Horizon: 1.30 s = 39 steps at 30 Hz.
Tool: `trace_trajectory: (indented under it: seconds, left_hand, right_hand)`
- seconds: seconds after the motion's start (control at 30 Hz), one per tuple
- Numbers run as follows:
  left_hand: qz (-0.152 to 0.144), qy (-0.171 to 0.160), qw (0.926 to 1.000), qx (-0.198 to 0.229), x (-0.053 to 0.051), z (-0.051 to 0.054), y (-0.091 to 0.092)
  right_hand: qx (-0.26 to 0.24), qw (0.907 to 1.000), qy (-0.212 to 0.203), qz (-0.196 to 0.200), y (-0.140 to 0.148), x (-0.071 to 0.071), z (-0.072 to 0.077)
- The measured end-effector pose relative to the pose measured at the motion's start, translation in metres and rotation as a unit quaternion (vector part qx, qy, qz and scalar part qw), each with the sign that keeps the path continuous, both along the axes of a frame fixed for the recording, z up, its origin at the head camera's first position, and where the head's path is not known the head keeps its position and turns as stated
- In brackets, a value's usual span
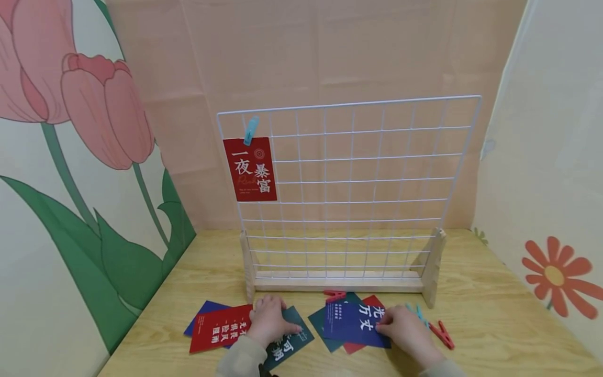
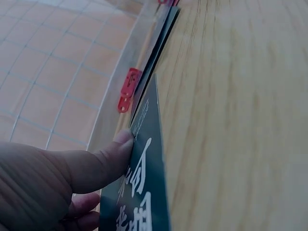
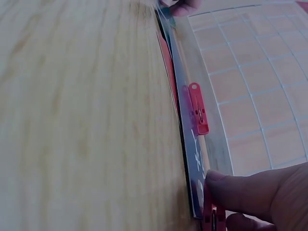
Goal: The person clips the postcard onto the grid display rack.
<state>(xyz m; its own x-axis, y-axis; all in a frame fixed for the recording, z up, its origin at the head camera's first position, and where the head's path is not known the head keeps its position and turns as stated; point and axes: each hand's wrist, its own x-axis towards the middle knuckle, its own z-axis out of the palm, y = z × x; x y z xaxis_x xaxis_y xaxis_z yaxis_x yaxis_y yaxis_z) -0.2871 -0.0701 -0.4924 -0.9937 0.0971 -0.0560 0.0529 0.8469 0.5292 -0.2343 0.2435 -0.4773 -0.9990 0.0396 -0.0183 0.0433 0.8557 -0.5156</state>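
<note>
My left hand point(image 1: 270, 322) is over the left group of cards, its thumb on a dark green card point(image 1: 301, 331) with white characters. In the left wrist view the thumb lies on that green card point(image 2: 149, 159), other fingers partly hidden beside it. A red card point(image 1: 219, 330) and a blue card point(image 1: 202, 312) lie under and left of this hand. My right hand point(image 1: 407, 330) pinches the right edge of a blue card point(image 1: 350, 327), which lies over dark green point(image 1: 317, 319) and red point(image 1: 374, 301) cards. Its fingertips are partly hidden.
A white wire grid point(image 1: 353, 157) stands in a wooden base point(image 1: 339, 285) behind the cards. On its upper left, a light blue clothespin point(image 1: 252, 131) holds a red card point(image 1: 249, 178). Red clothespins point(image 1: 334, 296) point(image 1: 442, 335) and light blue ones point(image 1: 419, 311) lie on the table point(image 1: 490, 303).
</note>
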Motion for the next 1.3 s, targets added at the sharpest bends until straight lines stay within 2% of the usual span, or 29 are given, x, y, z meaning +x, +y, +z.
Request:
trace_trajectory:
  seconds: [0.27, 0.57, 0.8, 1.03, 1.3]
  left_hand:
    - [-0.016, -0.015, 0.9996, 0.015, 0.004, 0.005, 0.0]
    - [-0.062, -0.033, 0.9968, 0.037, 0.003, 0.006, -0.005]
    - [-0.058, -0.045, 0.9956, 0.057, 0.002, 0.006, -0.009]
    - [-0.068, -0.039, 0.9932, 0.086, 0.003, 0.011, -0.014]
    - [-0.078, -0.071, 0.9855, 0.133, 0.004, 0.009, -0.023]
  right_hand:
    - [0.008, 0.9996, 0.026, 0.0, 0.001, 0.001, 0.002]
    - [-0.023, 0.9993, 0.029, -0.01, 0.0, 0.002, 0.003]
    - [-0.028, 0.999, 0.032, -0.015, -0.001, 0.004, 0.004]
    - [-0.04, 0.999, 0.006, -0.022, 0.0, 0.002, 0.001]
    - [-0.04, 0.999, -0.003, -0.019, -0.001, 0.004, 0.004]
